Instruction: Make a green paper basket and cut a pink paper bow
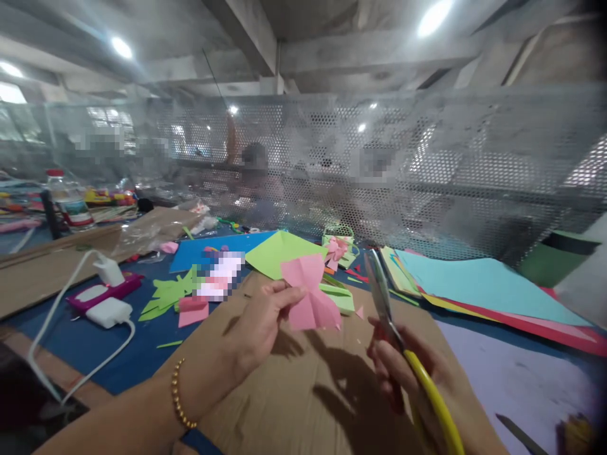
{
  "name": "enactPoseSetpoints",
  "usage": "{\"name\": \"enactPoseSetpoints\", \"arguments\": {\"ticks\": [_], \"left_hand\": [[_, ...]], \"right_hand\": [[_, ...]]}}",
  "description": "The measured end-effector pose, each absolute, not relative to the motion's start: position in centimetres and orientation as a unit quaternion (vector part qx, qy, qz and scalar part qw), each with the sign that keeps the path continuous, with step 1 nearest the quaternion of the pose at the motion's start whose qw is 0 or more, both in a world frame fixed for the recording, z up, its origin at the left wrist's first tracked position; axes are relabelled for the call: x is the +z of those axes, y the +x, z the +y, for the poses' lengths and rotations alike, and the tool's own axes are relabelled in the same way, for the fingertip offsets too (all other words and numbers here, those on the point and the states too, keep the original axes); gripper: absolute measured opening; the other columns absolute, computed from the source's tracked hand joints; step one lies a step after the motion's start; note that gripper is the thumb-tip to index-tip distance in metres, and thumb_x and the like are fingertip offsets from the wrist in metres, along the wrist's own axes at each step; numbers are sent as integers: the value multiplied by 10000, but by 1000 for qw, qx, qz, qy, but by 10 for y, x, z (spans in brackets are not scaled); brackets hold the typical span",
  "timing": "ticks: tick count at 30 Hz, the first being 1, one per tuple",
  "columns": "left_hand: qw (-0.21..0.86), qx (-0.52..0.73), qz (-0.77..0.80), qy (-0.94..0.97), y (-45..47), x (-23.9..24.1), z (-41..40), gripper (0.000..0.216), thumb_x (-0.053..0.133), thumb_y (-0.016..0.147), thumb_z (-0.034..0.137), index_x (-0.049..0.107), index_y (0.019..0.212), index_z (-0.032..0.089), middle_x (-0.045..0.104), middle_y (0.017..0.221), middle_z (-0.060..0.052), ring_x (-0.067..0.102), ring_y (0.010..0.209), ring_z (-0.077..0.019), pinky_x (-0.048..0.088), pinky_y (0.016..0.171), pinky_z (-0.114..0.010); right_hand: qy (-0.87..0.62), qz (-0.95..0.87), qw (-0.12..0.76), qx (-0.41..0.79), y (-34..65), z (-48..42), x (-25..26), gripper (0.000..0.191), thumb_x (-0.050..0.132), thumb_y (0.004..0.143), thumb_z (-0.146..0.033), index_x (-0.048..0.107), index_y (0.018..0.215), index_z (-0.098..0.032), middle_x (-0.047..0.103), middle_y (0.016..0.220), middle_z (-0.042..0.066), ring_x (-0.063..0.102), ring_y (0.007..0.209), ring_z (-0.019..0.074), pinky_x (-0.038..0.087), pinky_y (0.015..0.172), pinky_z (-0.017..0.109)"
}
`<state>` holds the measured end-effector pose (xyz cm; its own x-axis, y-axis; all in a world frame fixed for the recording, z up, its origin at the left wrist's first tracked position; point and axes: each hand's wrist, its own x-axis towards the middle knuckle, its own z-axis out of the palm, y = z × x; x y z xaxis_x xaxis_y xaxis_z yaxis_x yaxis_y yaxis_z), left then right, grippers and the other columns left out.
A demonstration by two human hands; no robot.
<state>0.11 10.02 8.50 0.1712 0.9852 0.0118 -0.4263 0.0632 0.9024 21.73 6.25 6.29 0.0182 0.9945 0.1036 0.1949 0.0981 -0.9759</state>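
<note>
My left hand (258, 325) pinches a folded pink paper shape (310, 294) and holds it up above a brown cardboard sheet (303, 398). To its right, my right hand (410, 373) grips a pair of scissors (386, 309) with yellow handles. The blades point up and away and look closed, a short way right of the pink paper without touching it. A bead bracelet sits on my left wrist.
Coloured paper sheets (478, 281) are stacked at the right, with green and blue sheets (277, 253) behind. Pink and green scraps (177, 297), a white charger with cable (109, 309), a bottle (69, 199) and a perforated metal screen (379, 158) surround the work spot. People sit beyond the screen.
</note>
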Motion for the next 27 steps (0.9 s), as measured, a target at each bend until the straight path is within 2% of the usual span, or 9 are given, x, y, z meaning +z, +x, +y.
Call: {"name": "enactPoseSetpoints", "arguments": {"ticks": [2, 4, 7, 10, 13, 18, 20, 24, 27], "left_hand": [[662, 538, 321, 411, 9, 81, 95, 147, 766, 730, 295, 686, 728, 172, 642, 720, -32, 596, 697, -168, 489, 688, -290], [684, 524, 306, 405, 17, 72, 88, 158, 782, 726, 285, 729, 809, 162, 681, 767, -38, 620, 726, -168, 492, 734, -292], [715, 503, 292, 388, 27, 57, 79, 288, 828, 702, 306, 755, 913, 123, 728, 838, -75, 648, 751, -179, 498, 764, -304], [718, 489, 299, 395, 33, 48, 76, 332, 843, 693, 339, 757, 909, 102, 739, 820, -94, 649, 733, -185, 501, 766, -320], [710, 483, 313, 405, 34, 46, 78, 333, 842, 687, 328, 759, 919, 105, 737, 799, -81, 635, 714, -169, 493, 746, -300], [726, 433, 300, 442, 24, 58, 81, 327, 808, 712, 247, 752, 1000, 104, 746, 924, -109, 651, 793, -185, 493, 774, -296], [739, 407, 265, 467, 21, 66, 80, 321, 786, 725, 204, 751, 1032, 119, 745, 993, -113, 661, 845, -187, 490, 803, -285], [763, 368, 194, 494, 18, 72, 77, 316, 715, 758, 174, 743, 1070, 131, 721, 1095, -126, 666, 930, -215, 480, 871, -317], [738, 386, 251, 493, 15, 70, 81, 295, 721, 716, 177, 742, 1004, 121, 724, 995, -120, 660, 881, -228, 484, 823, -331]], "right_hand": [[-477, -585, 505, 418, 214, 65, 61, 642, 809, 703, -570, 605, 1186, -200, 659, 838, 42, 622, 647, 185, 526, 557, 290], [-451, -602, 518, 407, 210, 67, 59, 639, 856, 663, -514, 618, 1174, -214, 692, 977, 86, 670, 827, 245, 567, 703, 338], [-448, -607, 522, 398, 205, 66, 55, 532, 846, 701, -464, 633, 1129, -231, 701, 1001, 84, 677, 880, 253, 578, 738, 337], [-434, -601, 514, 431, 199, 63, 54, 450, 806, 754, -451, 652, 1112, -226, 714, 1032, 85, 684, 901, 251, 576, 770, 329], [-456, -566, 497, 473, 195, 58, 61, 483, 827, 719, -435, 673, 1126, -224, 728, 997, 66, 682, 875, 246, 563, 733, 301], [-475, -534, 470, 519, 193, 52, 79, 447, 882, 598, -349, 710, 981, -197, 711, 893, 48, 636, 779, 205, 499, 632, 247], [-468, -540, 450, 536, 195, 51, 80, 420, 876, 606, -319, 715, 974, -198, 698, 908, 41, 615, 757, 186, 488, 631, 245], [-427, -547, 439, 571, 200, 51, 74, 446, 852, 672, -295, 693, 1085, -243, 679, 931, 9, 599, 761, 155, 475, 643, 221], [-461, -560, 438, 531, 203, 53, 72, 454, 863, 678, -355, 687, 1077, -232, 661, 863, -2, 567, 676, 133, 456, 570, 205]]}}
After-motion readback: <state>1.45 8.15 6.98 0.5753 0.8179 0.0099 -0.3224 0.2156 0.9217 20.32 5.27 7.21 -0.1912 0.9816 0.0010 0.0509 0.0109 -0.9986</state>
